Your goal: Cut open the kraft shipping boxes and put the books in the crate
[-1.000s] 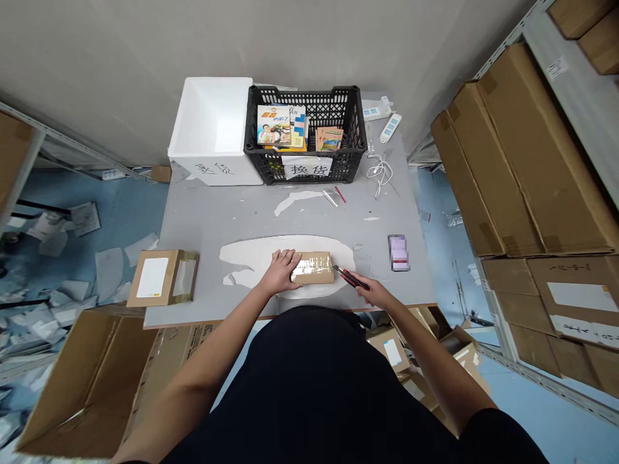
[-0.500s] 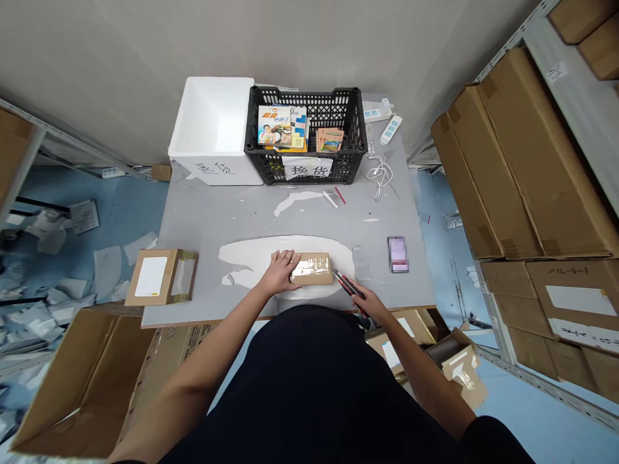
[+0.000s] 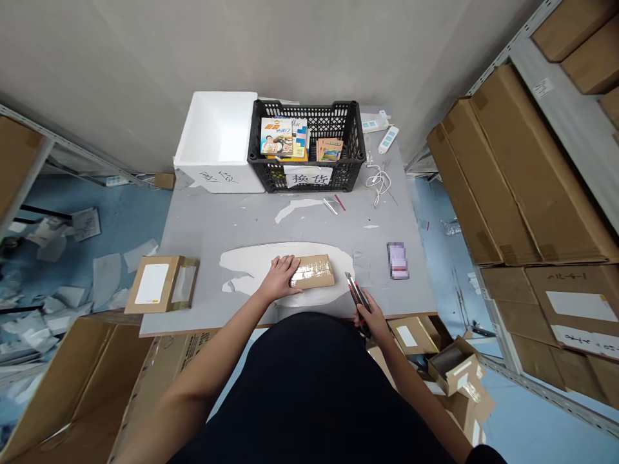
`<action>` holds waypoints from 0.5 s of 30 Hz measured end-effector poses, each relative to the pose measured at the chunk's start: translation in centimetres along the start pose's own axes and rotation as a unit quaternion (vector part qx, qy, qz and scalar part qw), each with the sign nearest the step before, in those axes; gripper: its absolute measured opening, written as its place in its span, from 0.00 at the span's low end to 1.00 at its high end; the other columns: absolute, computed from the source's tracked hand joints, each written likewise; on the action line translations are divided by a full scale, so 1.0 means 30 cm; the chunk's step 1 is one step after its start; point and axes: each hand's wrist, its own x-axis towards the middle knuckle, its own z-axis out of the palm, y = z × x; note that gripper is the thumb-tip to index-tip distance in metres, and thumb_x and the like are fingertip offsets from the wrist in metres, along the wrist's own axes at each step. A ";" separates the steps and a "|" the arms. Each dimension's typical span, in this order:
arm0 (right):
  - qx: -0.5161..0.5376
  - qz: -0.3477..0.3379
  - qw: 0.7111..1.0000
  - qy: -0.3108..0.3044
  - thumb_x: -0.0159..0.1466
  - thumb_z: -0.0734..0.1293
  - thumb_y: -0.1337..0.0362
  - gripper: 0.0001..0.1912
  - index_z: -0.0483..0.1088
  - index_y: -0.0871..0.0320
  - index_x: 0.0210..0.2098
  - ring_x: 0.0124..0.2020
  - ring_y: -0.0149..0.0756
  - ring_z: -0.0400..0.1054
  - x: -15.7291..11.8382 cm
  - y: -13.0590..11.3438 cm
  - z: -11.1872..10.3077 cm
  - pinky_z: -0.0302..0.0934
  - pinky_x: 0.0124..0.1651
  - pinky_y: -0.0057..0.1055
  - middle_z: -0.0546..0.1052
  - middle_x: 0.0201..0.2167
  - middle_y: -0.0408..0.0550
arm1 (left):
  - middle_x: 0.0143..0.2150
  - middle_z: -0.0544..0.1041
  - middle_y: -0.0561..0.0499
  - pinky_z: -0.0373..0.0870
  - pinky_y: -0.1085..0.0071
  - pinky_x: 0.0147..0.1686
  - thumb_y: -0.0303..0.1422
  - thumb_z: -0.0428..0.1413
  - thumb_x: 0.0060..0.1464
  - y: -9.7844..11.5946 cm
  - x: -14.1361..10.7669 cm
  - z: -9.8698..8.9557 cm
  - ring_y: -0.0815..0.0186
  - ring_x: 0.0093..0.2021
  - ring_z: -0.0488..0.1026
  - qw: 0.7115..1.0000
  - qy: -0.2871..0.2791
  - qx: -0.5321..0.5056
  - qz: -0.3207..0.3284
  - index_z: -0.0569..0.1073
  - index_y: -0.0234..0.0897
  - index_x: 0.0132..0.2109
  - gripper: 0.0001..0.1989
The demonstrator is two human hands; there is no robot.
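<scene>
Left hand (image 3: 279,278) lay open, palm down, on a taped cardboard parcel (image 3: 312,271) near the front edge of the grey counter (image 3: 217,225); right hand (image 3: 367,314) closed around a red-and-black utility knife (image 3: 356,296), held tilted just beside the parcel; a flat cardboard mailer (image 3: 162,284) lay further left on the counter

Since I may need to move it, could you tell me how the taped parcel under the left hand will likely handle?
The taped cardboard parcel looks fairly stiff, keeping its square shape under the left hand. Its glossy tape may feel slightly slippery. Lying flat, it would probably slide rather than roll or tip.
</scene>
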 end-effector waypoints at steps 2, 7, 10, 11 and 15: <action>0.059 0.013 0.998 0.012 0.56 0.70 0.51 0.31 0.63 0.55 0.56 0.28 0.35 0.73 0.020 0.016 0.029 0.71 0.32 0.33 0.75 0.27 0.41 | 0.66 0.58 0.34 0.41 0.47 0.64 0.58 0.57 0.45 0.005 0.000 -0.004 0.44 0.66 0.51 1.000 0.003 0.002 -0.006 0.52 0.35 0.68 0.51; 0.181 0.021 0.983 -0.001 0.55 0.71 0.50 0.23 0.64 0.52 0.45 0.45 0.45 0.75 0.103 -0.010 0.175 0.72 0.41 0.41 0.77 0.42 0.51 | 0.65 0.60 0.34 0.46 0.48 0.63 0.59 0.56 0.47 0.021 0.004 -0.021 0.44 0.65 0.54 0.999 0.010 -0.016 -0.031 0.54 0.35 0.68 0.49; 0.206 -0.037 0.978 0.001 0.57 0.70 0.52 0.21 0.64 0.51 0.46 0.50 0.44 0.72 0.158 -0.069 0.253 0.71 0.43 0.40 0.76 0.47 0.49 | 0.63 0.63 0.35 0.56 0.51 0.59 0.57 0.55 0.50 0.044 -0.003 -0.020 0.45 0.61 0.60 0.995 0.009 -0.059 -0.077 0.56 0.35 0.67 0.46; 0.203 -0.059 0.977 0.000 0.58 0.69 0.52 0.20 0.65 0.51 0.46 0.50 0.42 0.72 0.177 -0.092 0.273 0.71 0.42 0.38 0.75 0.48 0.49 | 0.62 0.64 0.36 0.59 0.53 0.58 0.55 0.55 0.51 0.057 -0.009 -0.014 0.47 0.60 0.62 0.992 0.007 -0.082 -0.092 0.56 0.35 0.67 0.44; 0.136 -0.137 0.981 -0.002 0.59 0.67 0.54 0.18 0.67 0.52 0.47 0.43 0.37 0.72 0.272 -0.195 0.331 0.69 0.39 0.32 0.77 0.41 0.47 | 0.59 0.66 0.40 0.68 0.62 0.51 0.48 0.52 0.57 0.121 -0.049 0.027 0.55 0.54 0.69 0.966 0.029 -0.192 -0.173 0.57 0.38 0.67 0.35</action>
